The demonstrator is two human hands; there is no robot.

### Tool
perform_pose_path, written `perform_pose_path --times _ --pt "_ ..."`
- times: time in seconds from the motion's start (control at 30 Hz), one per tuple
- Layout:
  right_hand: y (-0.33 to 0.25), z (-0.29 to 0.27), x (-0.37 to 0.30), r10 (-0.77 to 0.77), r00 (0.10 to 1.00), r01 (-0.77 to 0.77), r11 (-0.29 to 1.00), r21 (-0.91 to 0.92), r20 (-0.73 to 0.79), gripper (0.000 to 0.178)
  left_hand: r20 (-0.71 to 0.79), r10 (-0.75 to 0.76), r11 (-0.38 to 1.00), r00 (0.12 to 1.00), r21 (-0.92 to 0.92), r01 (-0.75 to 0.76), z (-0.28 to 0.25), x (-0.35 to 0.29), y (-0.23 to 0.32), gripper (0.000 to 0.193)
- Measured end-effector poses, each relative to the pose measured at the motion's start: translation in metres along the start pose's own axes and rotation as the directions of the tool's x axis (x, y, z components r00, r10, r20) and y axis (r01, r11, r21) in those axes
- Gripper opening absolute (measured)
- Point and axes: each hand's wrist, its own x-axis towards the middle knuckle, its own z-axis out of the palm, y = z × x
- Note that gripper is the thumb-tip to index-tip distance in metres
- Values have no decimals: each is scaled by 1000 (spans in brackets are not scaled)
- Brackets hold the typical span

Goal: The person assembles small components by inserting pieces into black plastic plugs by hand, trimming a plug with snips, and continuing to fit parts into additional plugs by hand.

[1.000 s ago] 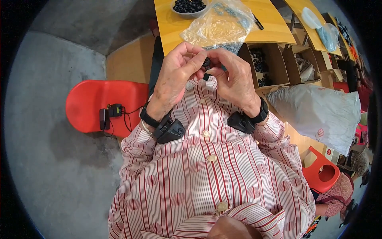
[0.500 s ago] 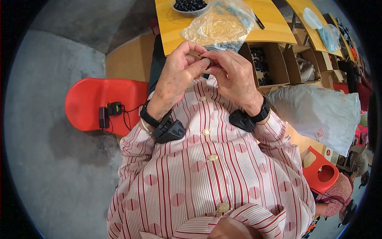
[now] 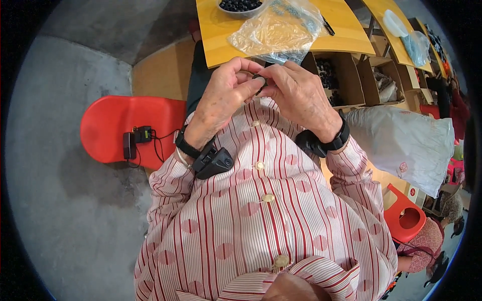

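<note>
My left hand (image 3: 225, 93) and my right hand (image 3: 304, 98) meet in front of my chest, near the table's front edge. Fingertips of both hands pinch a small black piece (image 3: 260, 86), mostly covered by the fingers, so its exact kind does not show. Beyond them, a clear plastic bag (image 3: 273, 32) holding small bluish-grey bits lies on the yellow table (image 3: 216, 47). At the table's far side sits a bowl (image 3: 246, 14) full of small black parts.
Under the table's right side stand cardboard boxes (image 3: 354, 83), one with black parts inside. A large white sack (image 3: 401, 145) rests at my right. On the left, a red chair (image 3: 108, 128) carries a black adapter (image 3: 129, 145) with cables. A black pen (image 3: 328, 27) lies beside the bag.
My right hand has shifted and turned slightly, its wrist moving to the right. The left hand stays nearly in place, and the black piece is still between the fingertips.
</note>
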Motion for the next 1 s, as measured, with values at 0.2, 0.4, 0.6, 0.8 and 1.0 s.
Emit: perform_pose_path --times 0.2,0.4,0.6,0.8,1.0 --pt "0 -5 0 17 995 -10 997 -72 103 33 2 -59 998 998 22 59 -1 -2 0 23" --pt "0 -6 -1 27 981 2 989 -150 191 46 49 -63 993 997 100 58 -3 -3 1 28" --pt "0 -2 -2 -52 972 89 984 -152 231 51 48 -40 975 998 221 29 0 -6 3 33" --pt "-2 -11 1 -74 948 106 990 -90 311 60 75 -81 949 994 310 54 4 -9 2 33" --pt "-3 -10 -2 -86 937 116 991 -67 339 53 81 -61 937 995 348 30 4 -9 -3 30"
